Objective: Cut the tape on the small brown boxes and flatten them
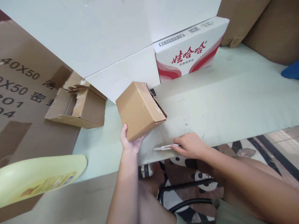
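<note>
A small brown cardboard box (136, 109) is tilted above the pale green tabletop, gripped near its lower corner by my left hand (131, 140). Along its right side runs a torn, ragged edge with a dark gap. My right hand (190, 145) is closed around a utility knife (165, 147), whose tip points left, below the box and apart from it. Left of the held box, another cardboard box (86, 107) sits with its top open and its flaps torn.
A white carton with red print (189, 56) leans at the back, beside white panels (121, 67). Large printed cardboard (35, 102) stands at left, with a yellow-green bottle (44, 175) in front. Small dark scraps dot the tabletop (221, 96). A blue object (291, 71) shows at far right.
</note>
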{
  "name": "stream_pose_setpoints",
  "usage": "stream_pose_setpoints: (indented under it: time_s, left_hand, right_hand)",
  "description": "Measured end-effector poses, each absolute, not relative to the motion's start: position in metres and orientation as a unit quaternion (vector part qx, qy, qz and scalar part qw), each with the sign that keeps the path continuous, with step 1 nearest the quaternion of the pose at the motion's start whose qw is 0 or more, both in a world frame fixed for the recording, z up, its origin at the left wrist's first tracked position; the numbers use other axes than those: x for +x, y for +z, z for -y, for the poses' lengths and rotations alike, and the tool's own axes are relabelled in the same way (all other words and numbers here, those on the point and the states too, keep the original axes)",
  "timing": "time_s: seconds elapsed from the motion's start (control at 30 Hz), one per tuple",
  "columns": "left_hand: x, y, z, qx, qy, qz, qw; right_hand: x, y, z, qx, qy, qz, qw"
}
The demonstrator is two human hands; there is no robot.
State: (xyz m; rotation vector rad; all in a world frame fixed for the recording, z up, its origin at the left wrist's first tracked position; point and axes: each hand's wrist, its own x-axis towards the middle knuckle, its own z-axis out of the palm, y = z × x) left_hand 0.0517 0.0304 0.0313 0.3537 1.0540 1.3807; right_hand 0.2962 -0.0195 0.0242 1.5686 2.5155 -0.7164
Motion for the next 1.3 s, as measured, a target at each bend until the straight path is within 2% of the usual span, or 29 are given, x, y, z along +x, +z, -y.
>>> stream_pose_setpoints:
  time_s: [1.3]
  left_hand:
    - [0.056,0.0337,-0.0289,0.144,0.606,-0.464,0.629]
  right_hand:
    - [0.2964,0.0238,0.0189,0.51,-0.234,-0.826,0.049]
